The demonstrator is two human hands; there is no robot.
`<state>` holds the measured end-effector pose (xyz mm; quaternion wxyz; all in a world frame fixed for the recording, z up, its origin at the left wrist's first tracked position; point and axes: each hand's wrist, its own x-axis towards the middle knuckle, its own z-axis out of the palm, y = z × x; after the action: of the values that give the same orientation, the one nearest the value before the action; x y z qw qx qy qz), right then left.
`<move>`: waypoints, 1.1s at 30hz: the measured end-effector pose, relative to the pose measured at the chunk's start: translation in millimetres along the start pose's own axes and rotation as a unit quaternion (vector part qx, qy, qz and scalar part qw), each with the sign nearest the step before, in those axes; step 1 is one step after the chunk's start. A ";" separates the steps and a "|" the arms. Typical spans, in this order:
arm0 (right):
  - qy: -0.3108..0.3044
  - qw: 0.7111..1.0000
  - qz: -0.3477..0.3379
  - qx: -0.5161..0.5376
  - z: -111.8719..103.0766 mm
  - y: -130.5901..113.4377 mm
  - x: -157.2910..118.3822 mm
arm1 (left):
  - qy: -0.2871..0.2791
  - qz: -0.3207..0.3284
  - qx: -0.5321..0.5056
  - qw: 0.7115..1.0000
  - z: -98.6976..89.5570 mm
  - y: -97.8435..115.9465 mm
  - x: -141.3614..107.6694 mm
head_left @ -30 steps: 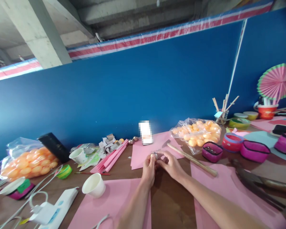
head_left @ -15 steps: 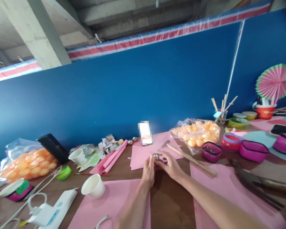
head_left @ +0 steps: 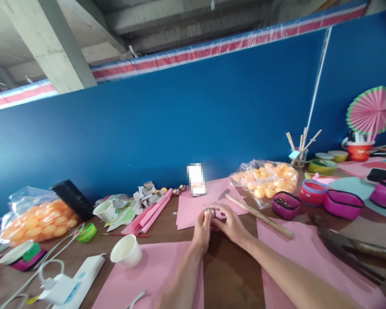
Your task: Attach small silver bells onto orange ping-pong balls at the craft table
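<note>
Near the table's middle, a small shiny silver ball (head_left: 213, 212) is held between both hands. My left hand (head_left: 202, 231) pinches it from the left, its thumb over the ball. From the right, my right hand (head_left: 231, 225) grips the same ball with thumb and index finger. Just beyond the hands lies pink paper (head_left: 186, 211), with a small wooden-handled hammer (head_left: 260, 215) resting across its right edge. Two more silver balls (head_left: 179, 189) sit beyond, to the left of a blurred white object (head_left: 197, 180).
A white cup (head_left: 126, 251) and a power strip (head_left: 88, 274) stand at the left. Bags of orange balls (head_left: 38, 221) lie on both sides. Magenta containers (head_left: 343, 204) and a large dark tool (head_left: 347, 246) are at the right. A blue partition (head_left: 196, 111) rises behind.
My left thumb has shifted slightly over the silver ball, which both hands still hold. The view has moved very little.
</note>
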<state>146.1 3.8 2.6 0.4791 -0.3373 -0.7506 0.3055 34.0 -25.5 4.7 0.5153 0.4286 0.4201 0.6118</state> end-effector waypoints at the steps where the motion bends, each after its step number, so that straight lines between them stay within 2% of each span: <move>1: 0.001 1.000 0.000 0.002 0.3 0.6 -0.3 | -0.002 0.002 -0.003 1.000 0.5 0.8 -0.4; 6: 0.019 1.000 0.006 0.017 2.0 2.2 -1.7 | -0.005 -0.009 -0.034 0.999 0.8 2.1 -1.7; 13: 0.012 0.999 0.008 0.032 3.2 0.1 -1.4 | -0.017 -0.019 -0.153 0.988 -4.1 -2.8 0.9; 17: 0.013 1.000 -0.013 0.020 2.8 -0.4 -0.4 | -0.016 -0.013 -0.159 0.987 -4.8 -2.7 2.5; 22: 0.004 1.000 -0.016 0.002 0.8 -0.3 0.7 | 0.022 -0.023 -0.154 0.988 -5.8 -4.0 4.3; 33: 0.038 0.999 0.018 -0.027 1.4 8.7 -0.6 | 0.006 -0.029 -0.130 0.991 -3.3 -2.3 2.2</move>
<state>146.9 8.2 -5.0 0.4922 -0.3748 -0.7338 0.2807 31.2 -23.3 1.8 0.5815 0.3422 0.3522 0.6485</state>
